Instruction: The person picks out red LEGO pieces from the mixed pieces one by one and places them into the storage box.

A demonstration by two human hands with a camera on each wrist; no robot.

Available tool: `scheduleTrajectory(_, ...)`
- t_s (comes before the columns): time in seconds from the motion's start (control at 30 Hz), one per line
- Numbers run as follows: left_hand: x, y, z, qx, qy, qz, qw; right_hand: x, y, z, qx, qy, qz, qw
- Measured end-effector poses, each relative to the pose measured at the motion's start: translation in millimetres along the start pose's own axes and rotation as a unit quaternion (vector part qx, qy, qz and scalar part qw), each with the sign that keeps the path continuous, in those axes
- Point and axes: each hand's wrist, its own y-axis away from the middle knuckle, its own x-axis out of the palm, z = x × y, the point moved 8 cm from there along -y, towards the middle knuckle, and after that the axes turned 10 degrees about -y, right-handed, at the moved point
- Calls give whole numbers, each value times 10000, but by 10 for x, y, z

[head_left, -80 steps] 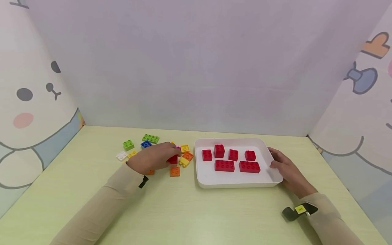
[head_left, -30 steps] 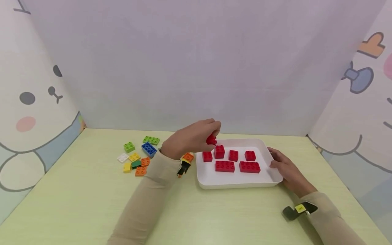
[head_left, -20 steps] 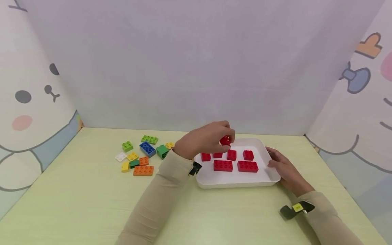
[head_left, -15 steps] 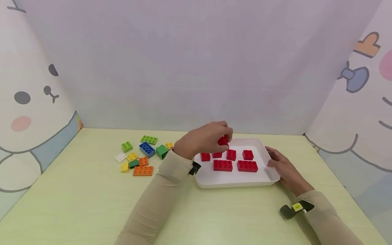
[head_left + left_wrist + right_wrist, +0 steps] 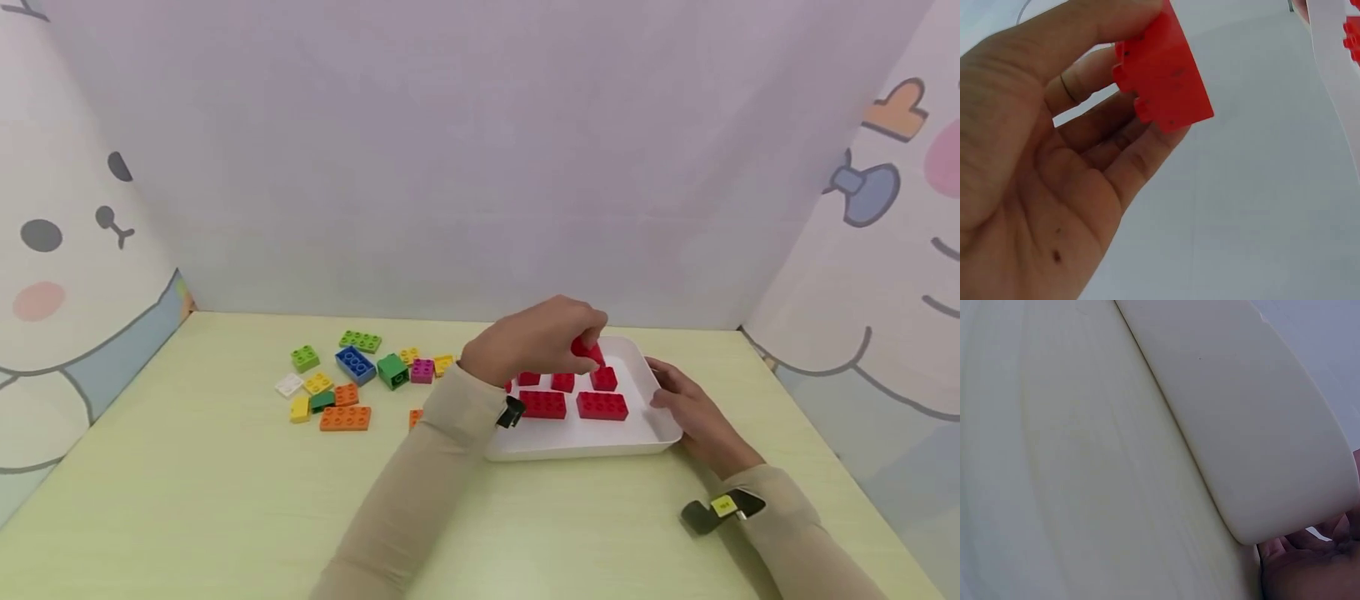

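Note:
Over the white tray (image 5: 581, 454), my left hand (image 5: 536, 340) pinches a red toy brick (image 5: 588, 352) between thumb and fingers. In the left wrist view the brick (image 5: 1172, 78) shows its studs turned toward the palm. Below it in the tray lie several other red bricks, among them two long ones, a right long brick (image 5: 602, 406) and a left long brick (image 5: 542, 405). Part of the tray's left side is hidden by my left forearm. My right hand (image 5: 701, 421) grips the tray's right end, thumb at the rim; the tray wall (image 5: 1241, 425) fills much of the right wrist view.
Left of the tray, loose bricks lie scattered: a blue brick (image 5: 355, 365), a green brick (image 5: 393, 371), a magenta brick (image 5: 422, 371), a long orange brick (image 5: 345, 418), a white brick (image 5: 288, 384) and several others. A pale curtain (image 5: 465, 167) stands behind the table (image 5: 225, 500).
My left hand has carried the red brick from the loose bricks on the left to the tray, then rightward above it. My right hand keeps its grip on the tray.

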Motion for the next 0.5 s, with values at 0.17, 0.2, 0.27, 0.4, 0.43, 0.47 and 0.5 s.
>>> scheduleTrajectory(0.17,70,-103,-49,85,192,127,9997,3,10,20,-51,24,40,10000)
scheduleTrajectory(0.2,96,-113,-44,58,194,176,9996,0,13,24,-55,11,34,10000)
scheduleTrajectory(0.27,171,-134,-29,27,140,311,9994,-6,11,31,-81,-12,32,10000)
scheduleTrajectory(0.4,400,-194,-34,190,-233,759,9967,-7,7,27,-77,-38,22,10000)
scheduleTrajectory(0.43,460,-209,-42,262,-341,869,9953,-5,7,26,-89,-26,25,10000)
scheduleTrajectory(0.47,513,-221,-48,305,-446,970,9938,-4,6,25,-107,-31,33,9999)
scheduleTrajectory(0.5,558,-232,-56,352,-529,1050,9924,-3,8,24,-110,-26,31,9999)
